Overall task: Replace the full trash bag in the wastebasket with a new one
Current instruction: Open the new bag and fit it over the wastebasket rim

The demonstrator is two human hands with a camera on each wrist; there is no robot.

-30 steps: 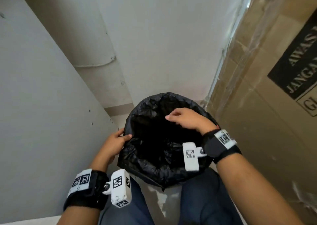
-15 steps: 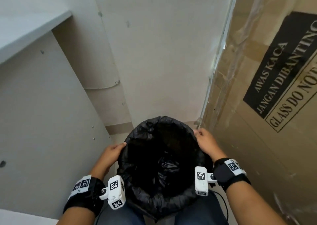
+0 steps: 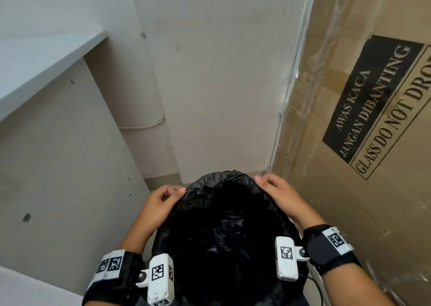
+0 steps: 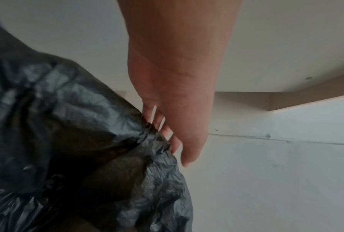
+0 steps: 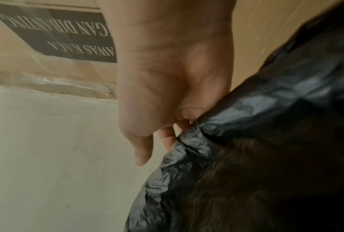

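Note:
A black trash bag (image 3: 224,224) lines the wastebasket between my forearms, its mouth wide and dark, its edge folded over the rim. My left hand (image 3: 163,200) holds the bag's edge at the far left of the rim, fingers curled on the plastic. My right hand (image 3: 272,189) holds the edge at the far right of the rim. In the left wrist view the left hand (image 4: 167,136) has its fingers tucked behind the crumpled bag (image 4: 77,141). In the right wrist view the right hand (image 5: 167,133) has fingers under the bag's fold (image 5: 246,141). The wastebasket itself is hidden by the bag.
A large cardboard box (image 3: 361,142) with a black glass warning label stands close on the right. A white panel (image 3: 58,165) under a shelf (image 3: 46,56) closes in the left side. A plain wall (image 3: 221,84) is behind the basket.
Both hands have slid along the rim toward its far side, and the right hand came out of the bag's mouth to the rim. The view has tilted up.

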